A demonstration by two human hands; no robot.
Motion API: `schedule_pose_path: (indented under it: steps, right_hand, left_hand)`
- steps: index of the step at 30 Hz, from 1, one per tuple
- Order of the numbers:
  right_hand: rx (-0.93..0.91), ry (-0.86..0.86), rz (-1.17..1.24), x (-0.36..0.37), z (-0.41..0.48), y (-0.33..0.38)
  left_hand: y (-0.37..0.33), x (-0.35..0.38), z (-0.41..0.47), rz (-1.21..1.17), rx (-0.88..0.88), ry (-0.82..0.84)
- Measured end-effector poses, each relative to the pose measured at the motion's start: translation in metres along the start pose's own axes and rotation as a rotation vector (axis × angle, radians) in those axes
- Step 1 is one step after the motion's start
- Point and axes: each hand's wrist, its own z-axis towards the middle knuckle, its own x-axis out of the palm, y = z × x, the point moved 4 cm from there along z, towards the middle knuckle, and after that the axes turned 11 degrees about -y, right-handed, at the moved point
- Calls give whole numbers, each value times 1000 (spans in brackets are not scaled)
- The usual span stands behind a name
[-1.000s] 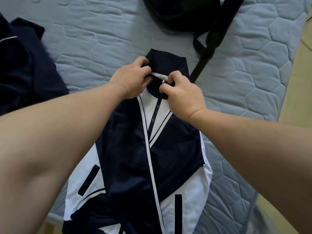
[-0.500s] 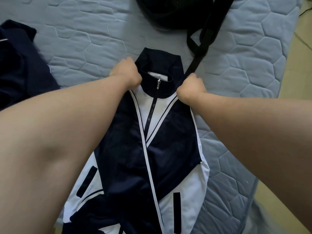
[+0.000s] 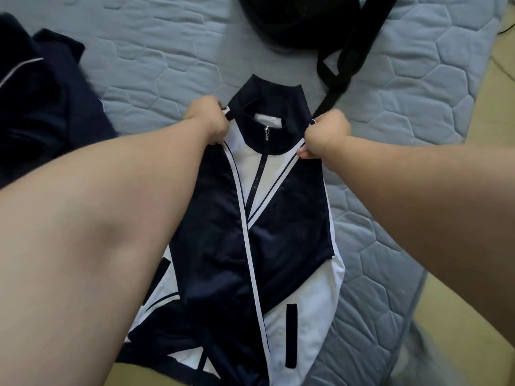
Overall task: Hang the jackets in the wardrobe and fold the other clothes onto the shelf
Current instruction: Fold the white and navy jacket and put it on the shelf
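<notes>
**Jacket held at the shoulders, on the bed.** The navy-and-white jacket (image 3: 259, 218) lies front-up on a quilted bed (image 3: 167, 51). It is zipped to the base of the collar (image 3: 267, 98), and the zip pull (image 3: 267, 133) sits midway between the two hands. Dark panels cross the front, probably sleeves folded over it. The hem end lies toward the person and reaches the near edge of the bed.

- **Left hand** (image 3: 207, 122): the fingers are curled tight, gripping the jacket's shoulder just beside the collar.
- **Right hand** (image 3: 326, 137): it is likewise closed, with fingers and thumb pinching the opposite shoulder.

No hanger is visible.

**Step in hand (judgement).** The jacket appears to be taken by both shoulders, ready to be lifted off the bed and hung in the wardrobe. The next move probably calls for an even lift at both shoulders, so that the zipped front falls straight. After that a hanger is needed, and neither it nor the wardrobe is in view.

**Surroundings.**
- A black bag (image 3: 292, 20) lies beyond the hands.
- The bag's strap (image 3: 348, 59) runs down to just beside the right hand.
- A heap of dark clothes (image 3: 41, 107) with a thin white stripe lies well apart, outward of the left hand.
- Pale floor (image 3: 487, 190) shows outward of the right hand.
</notes>
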Motion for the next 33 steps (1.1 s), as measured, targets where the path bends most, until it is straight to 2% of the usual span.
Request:
schedule_pose_path:
  steps: [3, 8, 12, 16, 22, 27, 29, 33]
  right_hand:
    - [-178, 18, -73, -12, -22, -2]
    - [-466, 34, -225, -34, -76, -19]
    - [-801, 160, -591, -42, -145, -40]
    - [-999, 296, -973, -35, -203, -83]
    - [-1304, 490, -1379, -14, -258, -165]
    - [-1619, 557, -1446, 6, -294, -237]
    - [-1668, 571, -1466, 15, -305, -262]
    - [-1641, 600, -1661, 34, -313, -308]
  left_hand:
    - [6, -14, -11, -154, -55, 18]
    - [29, -47, -44, -176, 7, -113]
    - [62, -58, -110, -251, 12, -139]
    - [105, -45, -181, -377, -1, -4]
    - [180, -15, -265, -213, 198, 64]
    - [238, 16, -314, -51, 317, 66]
    - [254, 28, -330, -35, 345, 73]
    - [278, 54, -357, 37, 463, 69]
